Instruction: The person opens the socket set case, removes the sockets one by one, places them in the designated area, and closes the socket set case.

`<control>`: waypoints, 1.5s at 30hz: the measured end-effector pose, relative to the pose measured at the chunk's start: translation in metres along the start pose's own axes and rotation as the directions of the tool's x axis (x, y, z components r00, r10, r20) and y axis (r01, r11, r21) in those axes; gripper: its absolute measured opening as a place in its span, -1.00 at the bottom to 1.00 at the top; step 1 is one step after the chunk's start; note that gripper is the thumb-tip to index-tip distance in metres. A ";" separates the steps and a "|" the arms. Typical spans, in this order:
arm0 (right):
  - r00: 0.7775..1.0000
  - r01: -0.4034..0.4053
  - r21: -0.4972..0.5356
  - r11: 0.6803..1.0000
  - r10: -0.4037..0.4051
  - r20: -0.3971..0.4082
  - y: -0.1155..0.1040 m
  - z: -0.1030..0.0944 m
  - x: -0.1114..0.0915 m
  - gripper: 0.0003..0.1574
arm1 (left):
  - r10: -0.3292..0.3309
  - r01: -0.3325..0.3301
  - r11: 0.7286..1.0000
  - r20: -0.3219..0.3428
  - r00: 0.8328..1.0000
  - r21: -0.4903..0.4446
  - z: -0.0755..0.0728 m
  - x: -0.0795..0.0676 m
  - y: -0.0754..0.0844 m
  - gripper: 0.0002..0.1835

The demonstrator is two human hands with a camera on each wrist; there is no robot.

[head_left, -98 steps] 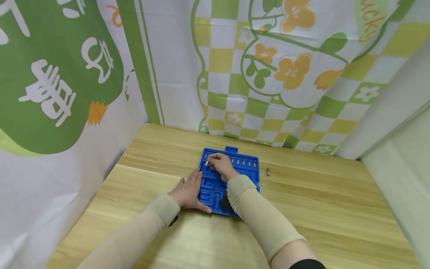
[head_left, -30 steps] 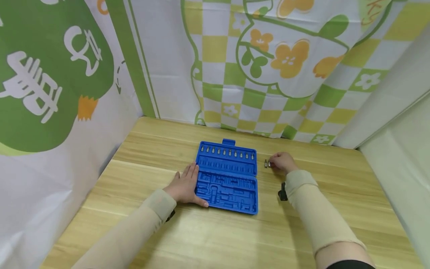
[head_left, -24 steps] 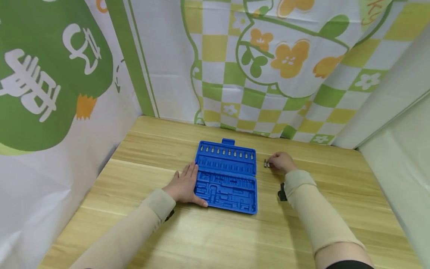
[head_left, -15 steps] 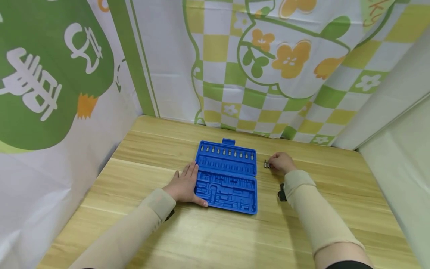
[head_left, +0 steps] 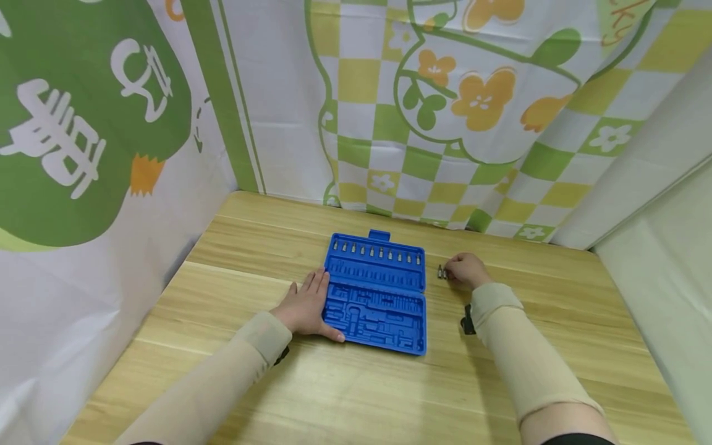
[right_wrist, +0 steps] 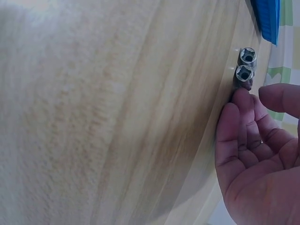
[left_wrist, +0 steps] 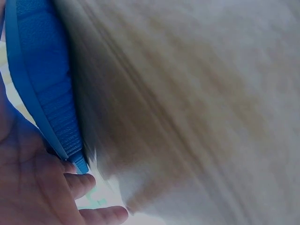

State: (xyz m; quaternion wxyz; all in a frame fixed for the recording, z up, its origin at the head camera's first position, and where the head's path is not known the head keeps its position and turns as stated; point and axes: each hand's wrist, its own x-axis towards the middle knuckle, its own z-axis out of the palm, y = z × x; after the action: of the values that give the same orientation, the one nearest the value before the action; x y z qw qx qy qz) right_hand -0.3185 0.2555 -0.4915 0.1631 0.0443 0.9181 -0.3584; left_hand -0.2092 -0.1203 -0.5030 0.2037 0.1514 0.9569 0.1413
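An open blue plastic case (head_left: 375, 290) lies flat on the wooden table. My left hand (head_left: 303, 309) rests against its left side with fingers spread and straight; in the left wrist view, fingertips lie by the case's edge (left_wrist: 44, 79). Small metal socket bits (head_left: 371, 251) stand in a row along the case's far half. To the right of the case, two more socket bits (right_wrist: 244, 73) lie side by side on the table, square holes facing the right wrist camera. My right hand (head_left: 466, 270) touches the nearer one with a fingertip, its thumb apart from it.
The case's near half has empty moulded recesses (head_left: 361, 318), and its latch tab (head_left: 379, 235) points away. A patterned curtain (head_left: 400, 148) hangs behind the table (head_left: 311, 395), with white cloth on the left and a pale panel (head_left: 662, 290) on the right.
Since the oldest frame, my right hand has moved from the case's far-left bits to the table on its right. Two bits lie there now, where one lay before. The latest frames barely differ.
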 end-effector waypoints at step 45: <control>0.984 0.086 -0.257 0.963 -0.041 0.176 -0.066 0.026 0.027 -0.60 | 0.001 -0.001 1.000 -0.003 1.000 0.028 0.002 0.003 -0.003 0.59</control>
State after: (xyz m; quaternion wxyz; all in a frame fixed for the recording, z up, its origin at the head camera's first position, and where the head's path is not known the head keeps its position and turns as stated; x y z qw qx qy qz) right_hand -0.3502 0.1881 -0.4761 0.2334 -0.0378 0.9413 -0.2409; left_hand -0.2115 -0.1211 -0.5070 0.2000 0.1545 0.9590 0.1283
